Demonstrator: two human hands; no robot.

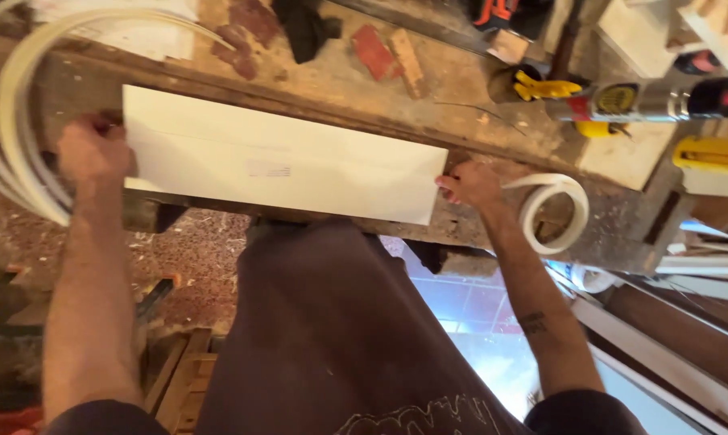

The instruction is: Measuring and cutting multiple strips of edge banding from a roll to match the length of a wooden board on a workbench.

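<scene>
A long white panel (279, 157) lies across the worn wooden counter (461, 89) in the middle of the frame. The left hand (94, 153) grips its left end, the right hand (470, 184) clasps its right end, just beside a coil of white edge tape (553, 211).

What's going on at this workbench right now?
A person stands at a worn wooden workbench and holds a long white panel flat on it, one hand at each end. The left hand grips the left end, and the right hand presses on the lower right corner. A loop of white edge strip lies just right of the right hand, and larger white strip coils curve at the left. Caulk tubes and yellow tools sit at the far right.
</scene>
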